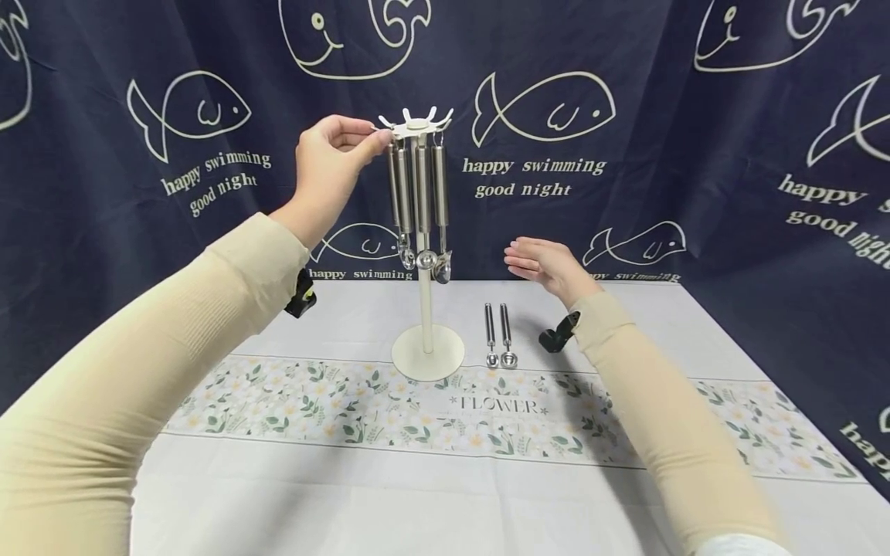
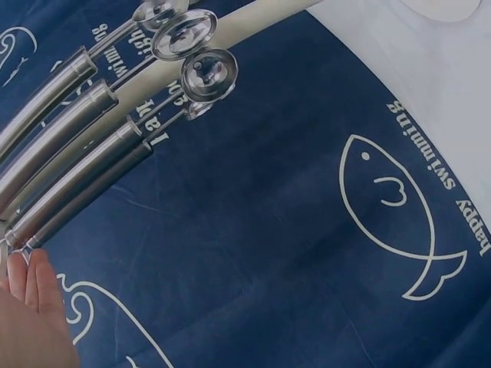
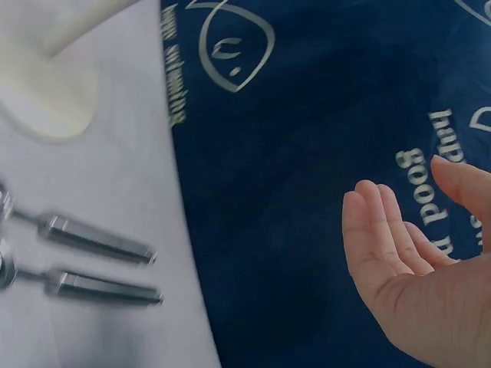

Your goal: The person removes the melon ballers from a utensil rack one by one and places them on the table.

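A white rack (image 1: 427, 301) on a round base stands on the table, with curved hooks around its top. Several steel measuring spoons (image 1: 421, 189) hang from it, bowls down; the left wrist view shows their round bowls (image 2: 184, 34) closely. At the rack's top left, my left hand (image 1: 334, 166) pinches a hook between thumb and fingers, beside the upper ends of the handles. My right hand (image 1: 549, 266) is raised to the right of the rack, fingers straight and holding nothing. Below it, two more measuring spoons (image 1: 490, 328) lie side by side on the table, handles pointing away.
The white table (image 1: 334, 494) carries a floral runner band (image 1: 278, 401) printed with "FLOWER". Behind it hangs a dark blue curtain (image 1: 431, 46) with white fish drawings. The rack's round base (image 3: 54, 107) stands to the left of the two loose spoons.
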A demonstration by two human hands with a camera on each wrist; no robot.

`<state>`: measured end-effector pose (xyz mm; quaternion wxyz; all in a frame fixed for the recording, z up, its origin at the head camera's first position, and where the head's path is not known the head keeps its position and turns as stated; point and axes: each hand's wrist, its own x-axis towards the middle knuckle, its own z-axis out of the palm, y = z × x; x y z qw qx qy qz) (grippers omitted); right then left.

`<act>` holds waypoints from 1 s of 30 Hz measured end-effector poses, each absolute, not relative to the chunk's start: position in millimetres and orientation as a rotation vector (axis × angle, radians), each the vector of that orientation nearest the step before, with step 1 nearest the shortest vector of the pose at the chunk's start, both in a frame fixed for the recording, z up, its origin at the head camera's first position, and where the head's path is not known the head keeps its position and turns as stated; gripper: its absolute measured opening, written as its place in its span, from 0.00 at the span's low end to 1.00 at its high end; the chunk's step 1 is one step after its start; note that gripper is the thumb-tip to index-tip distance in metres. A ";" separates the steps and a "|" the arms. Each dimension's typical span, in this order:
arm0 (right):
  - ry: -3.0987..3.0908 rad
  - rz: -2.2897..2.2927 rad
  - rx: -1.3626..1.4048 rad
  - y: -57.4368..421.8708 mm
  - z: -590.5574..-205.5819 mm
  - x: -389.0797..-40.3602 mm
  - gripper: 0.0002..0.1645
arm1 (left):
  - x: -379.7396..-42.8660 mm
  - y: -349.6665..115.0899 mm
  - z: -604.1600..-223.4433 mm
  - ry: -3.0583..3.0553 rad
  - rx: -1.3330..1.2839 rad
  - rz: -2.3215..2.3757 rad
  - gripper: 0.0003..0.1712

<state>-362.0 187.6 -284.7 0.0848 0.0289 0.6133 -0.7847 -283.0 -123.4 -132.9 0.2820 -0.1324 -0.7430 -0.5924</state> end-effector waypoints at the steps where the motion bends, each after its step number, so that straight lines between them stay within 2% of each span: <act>1: 1.825 -2.346 0.075 185.3 -281.5 -361.1 0.36 | -283.2 -123.3 -133.0 -1.984 -0.350 -1.587 0.13; 20: 1.705 -2.471 -0.226 152.3 -236.0 -345.9 0.31 | -282.3 -121.6 -132.5 -1.998 -0.332 -1.486 0.15; 30: 1.675 -2.453 -0.444 116.5 -209.5 -336.7 0.28 | -283.6 -122.8 -133.3 -1.977 -0.348 -1.533 0.14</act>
